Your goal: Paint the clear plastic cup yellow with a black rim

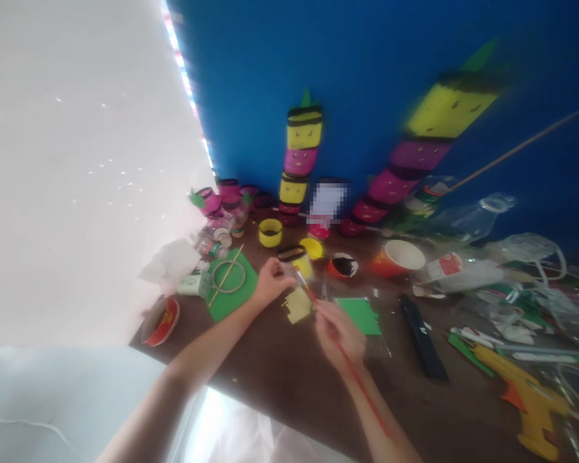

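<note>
My left hand (273,281) is closed at the side of a small yellow cup piece (301,263) with a black rim, its fingers partly hidden behind it. In my right hand (338,331) is a paintbrush (310,293) with a long red handle that runs back over my forearm. Its bristles meet or nearly meet the yellow side of the cup piece; blur hides which. Below the brush lies a pale yellow cut scrap (298,306). A green sheet (359,314) is next to my right hand. Just behind sit a yellow paint lid (311,248) and a cup of black paint (343,265).
A yellow ring-shaped cup (270,232) and stacked yellow-and-pink towers with faces (300,154) stand by the blue wall. Left, a green sheet (231,289) carries a stick and hoop. Right are a paper cup (399,258), black case (422,337), plastic bottles and yellow glue gun (523,392).
</note>
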The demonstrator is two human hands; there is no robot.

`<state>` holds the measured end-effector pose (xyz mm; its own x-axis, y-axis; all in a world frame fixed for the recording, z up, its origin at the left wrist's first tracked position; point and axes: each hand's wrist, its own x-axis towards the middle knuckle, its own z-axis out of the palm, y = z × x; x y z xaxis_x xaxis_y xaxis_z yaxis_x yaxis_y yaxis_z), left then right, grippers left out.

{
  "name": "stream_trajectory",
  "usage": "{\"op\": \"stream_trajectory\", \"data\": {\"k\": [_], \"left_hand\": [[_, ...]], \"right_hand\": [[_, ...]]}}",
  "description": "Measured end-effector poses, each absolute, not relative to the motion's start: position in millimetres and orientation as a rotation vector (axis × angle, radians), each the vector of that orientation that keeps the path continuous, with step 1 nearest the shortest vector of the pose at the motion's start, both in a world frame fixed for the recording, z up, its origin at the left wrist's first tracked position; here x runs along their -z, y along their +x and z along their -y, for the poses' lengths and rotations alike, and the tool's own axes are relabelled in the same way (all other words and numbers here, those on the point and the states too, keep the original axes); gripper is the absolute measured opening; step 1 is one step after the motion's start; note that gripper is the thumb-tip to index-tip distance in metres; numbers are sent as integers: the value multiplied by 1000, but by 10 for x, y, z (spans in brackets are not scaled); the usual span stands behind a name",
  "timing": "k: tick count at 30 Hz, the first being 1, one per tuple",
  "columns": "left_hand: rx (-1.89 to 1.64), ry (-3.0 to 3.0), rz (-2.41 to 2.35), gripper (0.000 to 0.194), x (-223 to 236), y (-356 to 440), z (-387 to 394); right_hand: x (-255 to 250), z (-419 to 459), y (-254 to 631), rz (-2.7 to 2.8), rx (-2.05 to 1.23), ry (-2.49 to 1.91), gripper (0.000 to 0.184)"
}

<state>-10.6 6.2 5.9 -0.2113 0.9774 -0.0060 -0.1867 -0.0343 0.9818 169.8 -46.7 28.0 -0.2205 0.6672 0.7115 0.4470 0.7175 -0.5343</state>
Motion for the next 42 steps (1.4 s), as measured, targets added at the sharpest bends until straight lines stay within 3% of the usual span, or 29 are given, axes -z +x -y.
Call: {"op": "stream_trajectory", "data": {"k": [21, 31, 42], "left_hand": [[-1591, 865, -1282, 25, -83, -113, -101], [-1648, 780, -1191, 37, -130, -134, -91], [-1580, 562, -850, 50, -262, -195, -59]], "right_hand": [[-393, 468, 1678, 1840, -322, -843, 19], [-390, 480, 1778, 1540, -379, -1013, 13], [-621, -78, 1723, 1564, -482, -1323, 24]]}}
